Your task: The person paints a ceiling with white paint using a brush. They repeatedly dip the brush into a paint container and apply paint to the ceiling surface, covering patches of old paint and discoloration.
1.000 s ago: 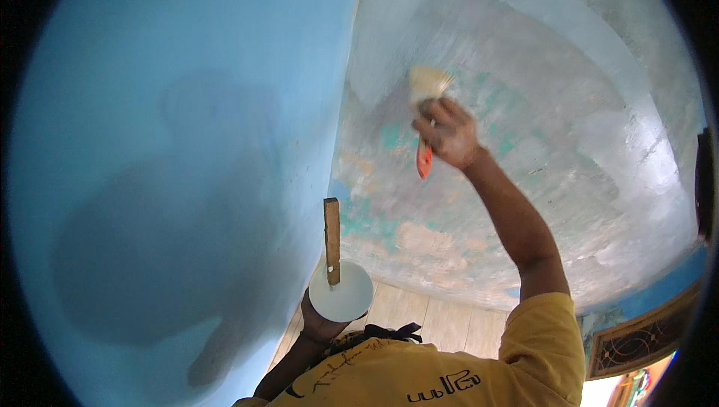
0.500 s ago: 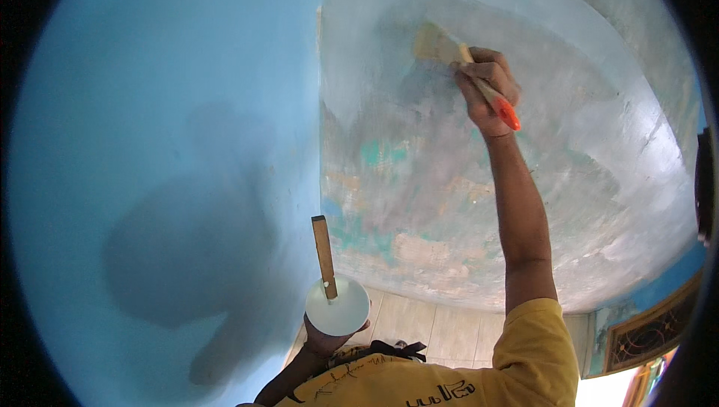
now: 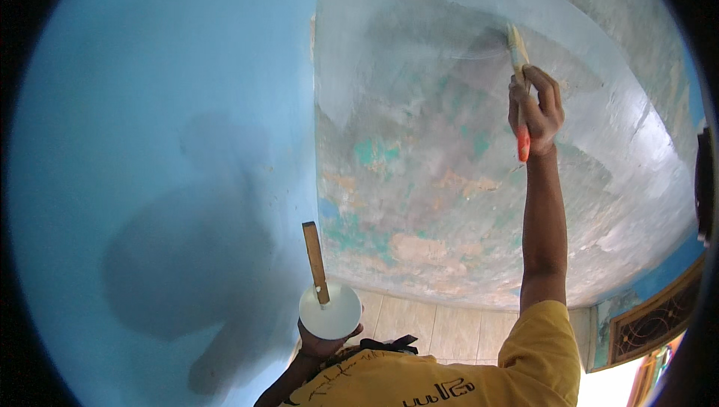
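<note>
My right hand (image 3: 538, 111) is wrapped round a paintbrush (image 3: 523, 145) with a red-tipped handle and pale bristles, which touch the patchy grey wall (image 3: 442, 167), stained green, pink and tan. Low in the middle, my left hand (image 3: 320, 343) holds a round container (image 3: 337, 317) of white liquid from beneath, mostly hidden by it. A wooden stick (image 3: 313, 257) stands tilted in the container.
A smooth light blue wall (image 3: 142, 85) with my shadow fills the left and meets the grey wall at a corner. Below are pale tiles (image 3: 404, 325). At the lower right are a dark patterned wooden panel (image 3: 644, 317), a bright opening and a dark object on the wall edge (image 3: 704, 182).
My right hand and brush have moved up and to the right across the grey wall, the brush now more upright. The container in my left hand has shifted slightly left.
</note>
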Action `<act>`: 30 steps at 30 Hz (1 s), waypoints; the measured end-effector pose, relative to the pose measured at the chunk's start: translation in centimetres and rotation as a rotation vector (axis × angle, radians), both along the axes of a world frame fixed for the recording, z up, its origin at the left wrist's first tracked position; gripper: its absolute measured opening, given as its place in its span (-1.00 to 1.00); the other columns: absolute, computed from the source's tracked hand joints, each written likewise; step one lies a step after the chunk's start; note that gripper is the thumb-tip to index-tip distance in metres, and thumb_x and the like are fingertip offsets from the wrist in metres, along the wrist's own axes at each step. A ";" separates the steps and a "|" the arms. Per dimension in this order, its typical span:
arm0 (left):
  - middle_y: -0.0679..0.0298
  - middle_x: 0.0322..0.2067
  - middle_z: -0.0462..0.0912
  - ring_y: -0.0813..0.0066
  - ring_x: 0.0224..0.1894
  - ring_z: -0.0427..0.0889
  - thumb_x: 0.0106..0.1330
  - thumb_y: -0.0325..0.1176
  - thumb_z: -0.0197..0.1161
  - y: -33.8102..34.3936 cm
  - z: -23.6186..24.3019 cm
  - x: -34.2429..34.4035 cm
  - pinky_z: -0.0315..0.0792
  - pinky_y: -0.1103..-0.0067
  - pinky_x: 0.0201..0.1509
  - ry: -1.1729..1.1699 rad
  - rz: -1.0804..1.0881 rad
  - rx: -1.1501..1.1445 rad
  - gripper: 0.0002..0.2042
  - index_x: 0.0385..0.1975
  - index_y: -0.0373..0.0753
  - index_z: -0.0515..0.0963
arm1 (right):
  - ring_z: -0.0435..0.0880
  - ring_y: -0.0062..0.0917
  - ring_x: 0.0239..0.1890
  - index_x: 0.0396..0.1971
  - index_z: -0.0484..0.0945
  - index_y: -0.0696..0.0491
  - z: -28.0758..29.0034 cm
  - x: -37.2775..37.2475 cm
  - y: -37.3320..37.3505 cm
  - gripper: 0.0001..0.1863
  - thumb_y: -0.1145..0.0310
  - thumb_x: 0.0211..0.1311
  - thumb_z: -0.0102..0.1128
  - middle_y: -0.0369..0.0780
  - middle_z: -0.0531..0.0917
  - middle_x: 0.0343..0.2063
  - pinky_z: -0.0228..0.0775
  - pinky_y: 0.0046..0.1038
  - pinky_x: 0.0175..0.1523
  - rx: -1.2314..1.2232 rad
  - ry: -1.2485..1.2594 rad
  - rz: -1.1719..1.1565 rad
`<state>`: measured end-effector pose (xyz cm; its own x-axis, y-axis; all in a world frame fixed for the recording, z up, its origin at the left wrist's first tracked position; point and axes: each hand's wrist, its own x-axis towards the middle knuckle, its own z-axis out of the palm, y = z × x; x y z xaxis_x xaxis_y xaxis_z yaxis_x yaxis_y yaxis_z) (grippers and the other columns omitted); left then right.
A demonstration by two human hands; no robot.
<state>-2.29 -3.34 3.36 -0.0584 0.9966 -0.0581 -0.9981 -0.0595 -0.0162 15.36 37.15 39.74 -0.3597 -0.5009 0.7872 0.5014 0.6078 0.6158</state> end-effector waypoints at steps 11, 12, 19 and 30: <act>-0.04 0.23 0.38 -0.08 0.27 0.35 0.33 0.20 0.19 0.1 0.3 -0.6 0.45 -0.01 0.20 0.024 -0.028 -0.009 -0.28 0.35 -0.16 0.32 | 0.71 -0.39 -0.12 -0.25 0.60 -0.01 -7.7 -4.0 -2.4 -0.83 0.51 0.16 0.33 -0.28 0.70 -0.21 0.57 -0.34 -0.05 -0.691 -0.462 0.194; -0.03 0.23 0.38 -0.08 0.28 0.35 0.33 0.19 0.19 0.5 0.2 -0.5 0.45 0.00 0.20 0.036 -0.058 -0.008 -0.28 0.35 -0.17 0.32 | 0.71 -0.49 -0.21 -0.24 0.64 0.07 -5.7 -1.7 0.5 -0.87 0.48 0.21 0.35 -0.26 0.73 -0.27 0.56 -0.37 -0.09 -1.089 -0.264 0.372; -0.04 0.24 0.37 -0.08 0.30 0.33 0.35 0.18 0.17 -0.3 -1.2 -1.3 0.48 0.02 0.18 0.158 -0.015 -0.080 -0.30 0.35 -0.19 0.33 | 0.74 -0.41 -0.32 -0.22 0.70 0.02 7.4 2.5 -1.7 -0.81 0.42 0.14 0.37 -0.25 0.74 -0.29 0.58 -0.37 -0.17 -0.708 0.380 -0.226; -0.07 0.26 0.41 -0.15 0.33 0.39 0.40 0.13 0.15 -0.4 -1.7 -1.3 0.46 -0.15 0.21 0.098 -0.040 -0.022 -0.31 0.39 -0.21 0.27 | 0.64 -0.33 -0.18 -0.28 0.62 -0.07 -11.4 -5.9 -5.5 -0.76 0.38 0.00 0.42 -0.22 0.61 -0.24 0.55 -0.30 -0.11 -0.460 -0.391 -0.035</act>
<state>-3.57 -3.77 1.65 -0.0252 0.9968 -0.0758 -0.9964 -0.0188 0.0830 9.42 31.67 28.35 -0.6760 -0.1231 0.7266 0.3157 0.8425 0.4364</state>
